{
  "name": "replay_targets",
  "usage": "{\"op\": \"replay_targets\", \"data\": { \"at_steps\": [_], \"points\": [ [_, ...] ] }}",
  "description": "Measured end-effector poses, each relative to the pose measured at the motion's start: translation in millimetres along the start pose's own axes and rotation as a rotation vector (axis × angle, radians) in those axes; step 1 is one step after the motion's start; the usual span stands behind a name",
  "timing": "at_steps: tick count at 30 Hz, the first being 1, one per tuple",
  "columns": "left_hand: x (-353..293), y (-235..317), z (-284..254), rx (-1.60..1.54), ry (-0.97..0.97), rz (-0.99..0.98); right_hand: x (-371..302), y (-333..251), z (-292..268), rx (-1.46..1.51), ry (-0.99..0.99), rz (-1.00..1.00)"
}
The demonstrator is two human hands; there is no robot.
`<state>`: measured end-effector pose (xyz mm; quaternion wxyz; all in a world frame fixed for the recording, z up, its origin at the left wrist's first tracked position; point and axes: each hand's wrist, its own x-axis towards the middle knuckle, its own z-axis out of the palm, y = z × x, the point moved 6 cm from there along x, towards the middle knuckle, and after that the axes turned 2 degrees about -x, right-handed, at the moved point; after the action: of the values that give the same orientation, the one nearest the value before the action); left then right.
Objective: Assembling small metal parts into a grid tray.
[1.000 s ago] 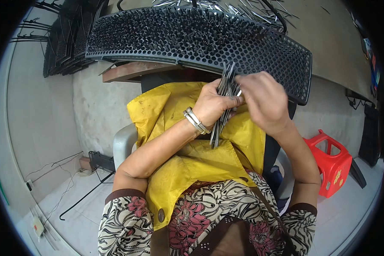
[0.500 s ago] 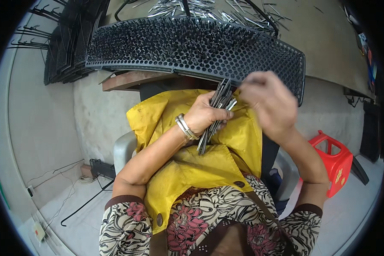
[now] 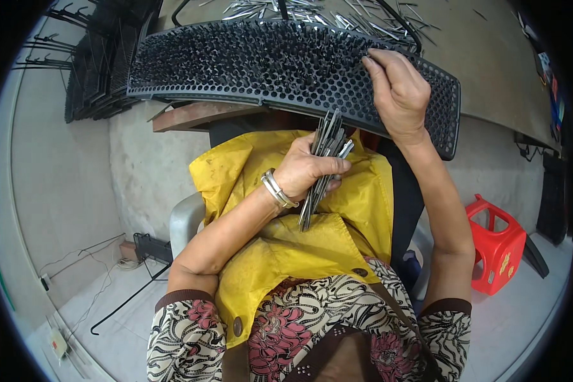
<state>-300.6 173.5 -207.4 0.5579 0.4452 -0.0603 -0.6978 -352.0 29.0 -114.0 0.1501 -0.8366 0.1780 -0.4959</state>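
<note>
My left hand (image 3: 309,167) is closed around a bundle of thin metal rods (image 3: 328,143), held above my lap. The bundle sticks out above and below the fist. My right hand (image 3: 401,89) is over the right part of a long black perforated rack (image 3: 426,108), its thumb and fingertips pinched together. Whatever is between those fingertips is too small or hidden to make out. Dark thin pieces stand upright in many of the rack's holes, dense at the left and middle. Rows of bare holes show at the right end and along the near edge.
Loose silvery rods (image 3: 375,25) lie scattered on the table (image 3: 490,76) behind the rack. More black racks (image 3: 108,63) are stacked upright at the left. A red plastic stool (image 3: 500,239) stands at the right. A yellow apron (image 3: 299,248) covers my lap.
My right hand has moved up and away from beside the bundle to over the rack's holes, its fingers now pinched. My left hand has stayed nearly still with the rods.
</note>
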Motion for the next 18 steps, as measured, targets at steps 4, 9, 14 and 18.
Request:
{"op": "replay_targets", "data": {
  "at_steps": [4,9,14,18],
  "points": [
    [1.0,1.9,1.8,0.024,0.001,0.016,-3.3,-5.9,6.9,-0.065,-0.103,-0.175],
    [1.5,3.2,-0.1,0.010,-0.006,0.025,-16.9,-15.1,17.1,-0.326,-0.362,-0.135],
    [-1.2,6.1,-1.3,-0.073,-0.015,0.074,-42.8,-24.7,-3.2,0.274,-0.460,0.537],
    [-4.3,9.0,6.6,-0.062,0.006,0.102,-61.5,-30.8,-6.3,0.403,-0.512,0.679]
  ]
}}
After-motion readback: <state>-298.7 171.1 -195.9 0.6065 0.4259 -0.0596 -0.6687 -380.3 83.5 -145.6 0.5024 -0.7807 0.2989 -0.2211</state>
